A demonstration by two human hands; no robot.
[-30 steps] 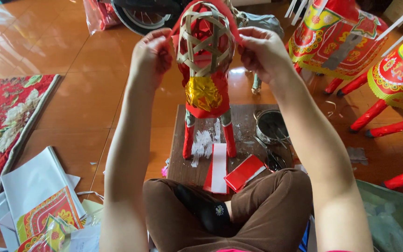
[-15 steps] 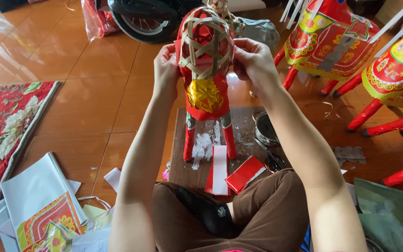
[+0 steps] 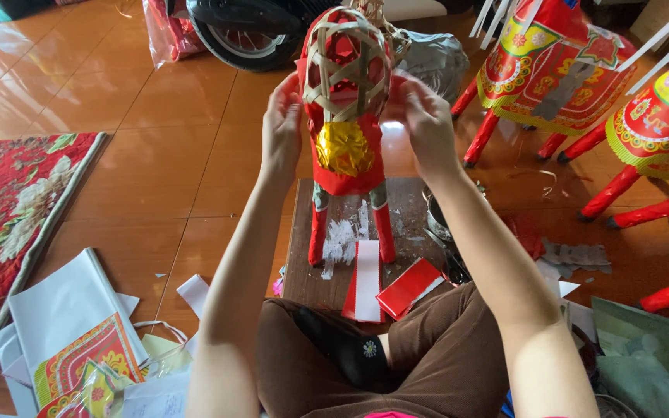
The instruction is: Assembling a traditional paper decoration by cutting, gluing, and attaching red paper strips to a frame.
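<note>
Paper horse figure (image 3: pixel 346 131) stands upright on the brown board (image 3: pixel 303 263), long axis vertical, woven bamboo head facing the camera, red legs down. Left hand (image 3: pixel 283 128) and right hand (image 3: pixel 425 124) clasp the head's sides, fingers curled on it.

Shiny red foil paper wraps the paper horse figure (image 3: pixel 348 147), with a crinkled gold foil patch on its chest. Its head is bare woven bamboo strips (image 3: pixel 348 66), matt and pale. The work board (image 3: pixel 327 263) under it is rough, glue-smeared, probably wood. The floor tiles (image 3: pixel 118 139) gleam glossy brown. The floral mat (image 3: pixel 1 201) looks like soft cloth.
</note>
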